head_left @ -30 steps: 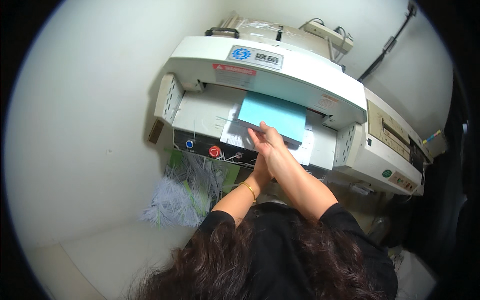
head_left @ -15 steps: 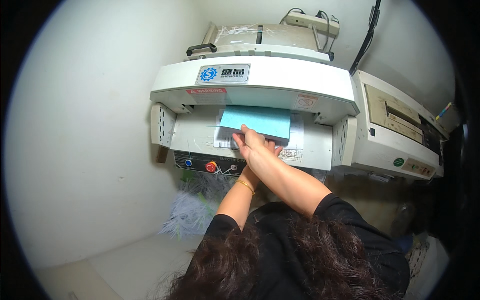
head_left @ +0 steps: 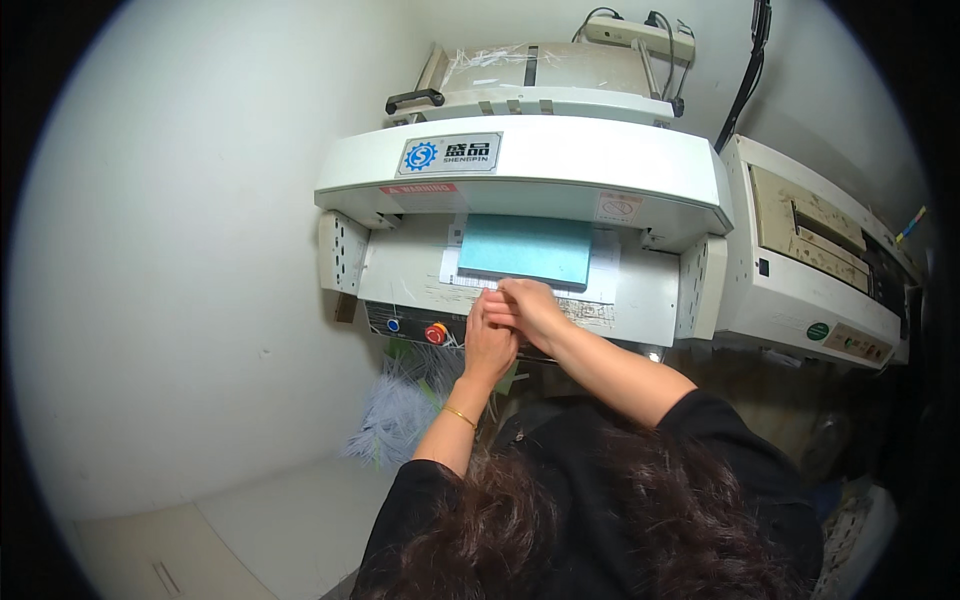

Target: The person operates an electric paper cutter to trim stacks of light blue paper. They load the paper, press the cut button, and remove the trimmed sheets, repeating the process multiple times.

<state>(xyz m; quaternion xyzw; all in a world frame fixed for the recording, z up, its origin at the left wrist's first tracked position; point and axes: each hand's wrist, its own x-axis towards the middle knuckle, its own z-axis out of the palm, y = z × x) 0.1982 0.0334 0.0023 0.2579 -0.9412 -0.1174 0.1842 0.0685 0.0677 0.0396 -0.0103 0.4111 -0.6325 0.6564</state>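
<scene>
A thick pad with a light blue cover [head_left: 525, 250] lies flat on the bed of a white paper cutter [head_left: 520, 150]. Beneath it a white printed sheet [head_left: 603, 270] sticks out around the sides. My right hand [head_left: 532, 308] is just in front of the pad's near edge, its fingers reaching leftward across my left hand [head_left: 490, 342]. The two hands overlap at the fingers, and neither is holding the pad. The left fingers are mostly covered by the right ones. A thin gold bracelet [head_left: 460, 414] circles the left wrist.
A red emergency button [head_left: 436, 333] and a blue button [head_left: 393, 325] sit on the cutter's black front panel. Shredded paper [head_left: 390, 415] is heaped below at the left. Another machine [head_left: 815, 270] stands to the right. A power strip [head_left: 640, 37] is on the wall behind.
Both hands have come away from the blue-covered pad, back toward me, and now meet in front of it. The pad stays on the bed. The whole view has shifted slightly.
</scene>
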